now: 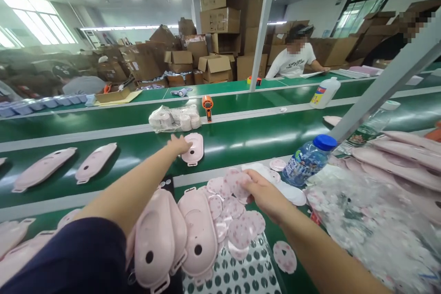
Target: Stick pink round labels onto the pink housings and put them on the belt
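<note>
Your open left hand (179, 144) is touching a light, stiff, pale-pink moulded plastic shell (196, 156) on the green conveyor belt (237, 142); grasp its rim. Your open right hand (265, 195) is resting on thin pink round discs (239, 233).

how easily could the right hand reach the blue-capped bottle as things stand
Fairly easily, it seems: the right hand rests on the pink discs close beside the blue-capped bottle, and only low white pieces lie between them.
</note>
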The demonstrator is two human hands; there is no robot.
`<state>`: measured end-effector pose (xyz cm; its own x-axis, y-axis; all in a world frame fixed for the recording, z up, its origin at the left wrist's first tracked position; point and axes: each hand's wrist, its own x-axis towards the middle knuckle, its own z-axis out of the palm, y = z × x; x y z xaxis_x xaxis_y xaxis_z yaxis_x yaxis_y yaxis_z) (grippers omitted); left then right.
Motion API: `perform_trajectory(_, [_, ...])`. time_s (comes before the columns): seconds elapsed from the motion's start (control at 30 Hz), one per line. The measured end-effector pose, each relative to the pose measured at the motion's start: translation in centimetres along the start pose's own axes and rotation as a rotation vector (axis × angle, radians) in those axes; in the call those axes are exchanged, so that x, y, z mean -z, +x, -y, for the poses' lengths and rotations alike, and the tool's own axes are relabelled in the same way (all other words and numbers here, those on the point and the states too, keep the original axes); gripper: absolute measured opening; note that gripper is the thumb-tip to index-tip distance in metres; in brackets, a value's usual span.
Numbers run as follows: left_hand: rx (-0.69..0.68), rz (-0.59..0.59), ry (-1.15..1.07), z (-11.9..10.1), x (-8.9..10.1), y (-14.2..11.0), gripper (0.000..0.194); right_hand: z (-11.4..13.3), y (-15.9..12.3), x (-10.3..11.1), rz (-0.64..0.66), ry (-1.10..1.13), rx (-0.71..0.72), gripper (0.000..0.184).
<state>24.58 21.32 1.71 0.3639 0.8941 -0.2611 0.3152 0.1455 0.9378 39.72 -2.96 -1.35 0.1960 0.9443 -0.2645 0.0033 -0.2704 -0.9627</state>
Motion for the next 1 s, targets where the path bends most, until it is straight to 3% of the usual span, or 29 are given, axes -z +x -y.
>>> perform_trajectory(0.1, [-0.03,0.151,-0.148,-0.8,-1.1,-4.2,0.044,2.8,2.1,-1.8,0.049,-0.012,0.052,0.013])
perform_trajectory(0.2, [0.005,0.316,-0.304,-0.4,-2.2,-10.6,0.054,5.2,3.1,-4.7,0.067,-0.233,0.293,0.013])
perform_trajectory(0.27, [0.002,0.264,-0.547,0.4,-2.4,-14.6,0.061,6.0,2.8,-6.5,-0.062,-0.486,0.537,0.016])
perform_trajectory(0.33, [-0.003,0.176,-0.773,1.4,-2.0,-17.7,0.067,6.1,1.9,-7.7,-0.132,-0.594,0.698,0.028])
perform_trajectory(0.4, [0.028,0.142,-0.924,2.6,-1.4,-20.0,0.059,5.5,1.0,-8.1,0.011,-0.526,0.708,0.03])
perform_trajectory(0.47, [0.086,0.179,-1.072,3.9,-1.0,-21.7,0.047,4.7,0.2,-8.0,0.206,-0.466,0.649,0.017])
perform_trajectory(0.53, [0.133,0.239,-1.231,5.0,-1.3,-22.8,0.044,3.9,-0.5,-7.7,0.27,-0.468,0.609,0.011])
perform_trajectory(0.6, [0.149,0.253,-1.291,5.8,-2.0,-23.4,0.04,3.3,-1.2,-7.5,0.235,-0.483,0.648,0.01])
perform_trajectory(0.7, [0.147,0.113,-1.146,6.3,-2.9,-23.5,0.02,2.9,-2.1,-7.2,0.192,-0.5,0.743,0.008])
perform_trajectory(0.8, [0.227,-0.026,-0.994,6.0,-2.8,-22.8,0.011,3.2,-1.6,-7.2,0.245,-0.458,0.679,0.012])
perform_trajectory(0.9, [0.297,-0.119,-0.948,5.1,-1.8,-21.3,0.013,4.4,2.6,-7.1,0.178,-0.295,0.482,0.018])
perform_trajectory(1.0, [0.273,-0.172,-0.922,4.0,-0.6,-19.9,0.012,5.7,10.7,-6.2,0.01,-0.324,0.339,0.019])
